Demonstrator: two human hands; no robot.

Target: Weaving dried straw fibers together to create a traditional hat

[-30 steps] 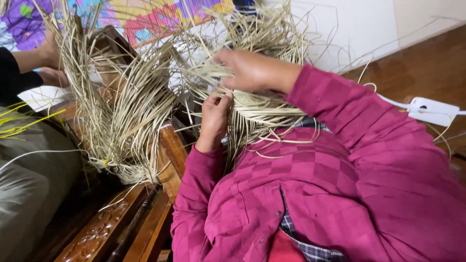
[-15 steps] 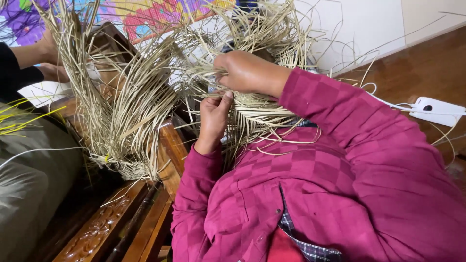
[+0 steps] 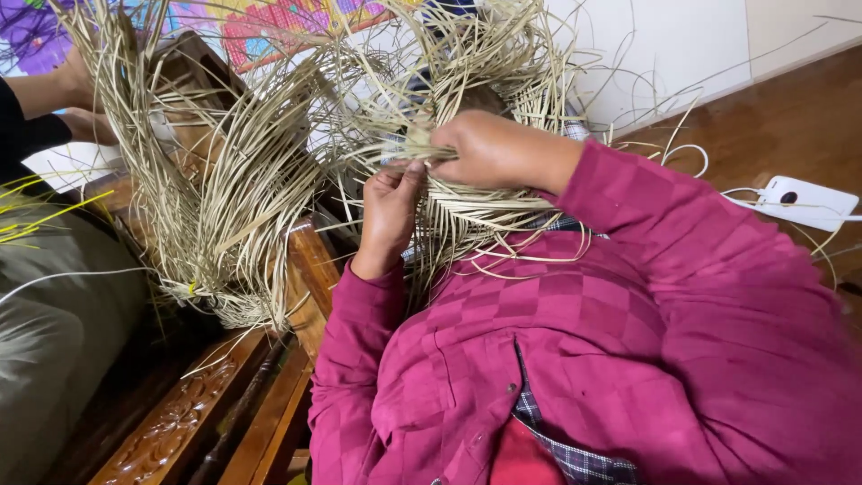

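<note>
Mid-weave, my left hand (image 3: 391,208) and right hand (image 3: 489,148) pinch straw strands atop the half-woven straw piece (image 3: 476,211); next tuck needs tension.

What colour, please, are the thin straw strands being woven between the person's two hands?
The thin straw strands are pale tan, like dried grass; the head view shows them best.

No packages, labels or screens show. The nearest thing to a sign is 1 painted panel (image 3: 269,27) leaning at the top left, behind the straw: patches of purple, pink, red, yellow and blue with a brown frame edge along its lower side; its full picture is hidden.
</note>
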